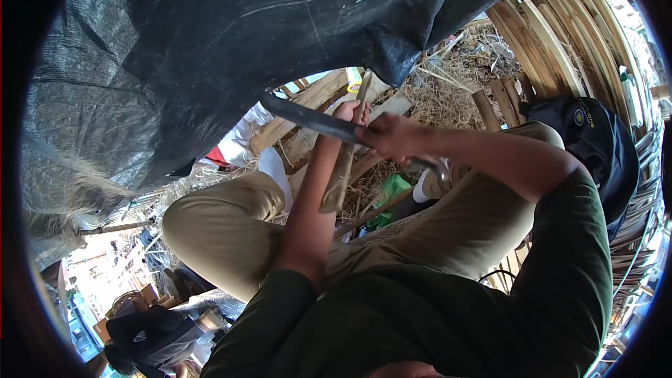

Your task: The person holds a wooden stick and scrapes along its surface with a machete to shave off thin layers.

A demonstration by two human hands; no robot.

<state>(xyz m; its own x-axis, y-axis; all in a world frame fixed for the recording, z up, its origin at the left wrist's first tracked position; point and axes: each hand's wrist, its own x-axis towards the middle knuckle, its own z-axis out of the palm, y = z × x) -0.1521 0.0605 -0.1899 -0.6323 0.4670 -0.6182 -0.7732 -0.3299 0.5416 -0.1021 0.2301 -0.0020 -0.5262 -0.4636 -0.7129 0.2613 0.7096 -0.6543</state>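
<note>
Gripping the wooden strip near its upper end, your left hand has its fingers curled round the wood; the inside of that grip is hidden. Your right hand is closed on a long knife, and your fist covers most of its handle. A shiny, blurred piece shows beyond that fist, and you cannot tell whether it belongs to the knife.

The strip slants between your 2 knees, its lower end over your left forearm, while the dark blade crosses in front of it just below your left hand. The blade hides a short stretch of wood and part of your wrist; whether edge and strip touch cannot be told from here.

Overhead, a black tarp fills the upper left and runs out of view, its edge covering some of the boards behind your hands. Green plastic lies partly hidden between your legs. By your right arm, a dark backpack is partly blocked by your sleeve, near stacked slats cut off by the lens rim. At lower left, another person in dark clothing is too small and cropped to make out clearly.
</note>
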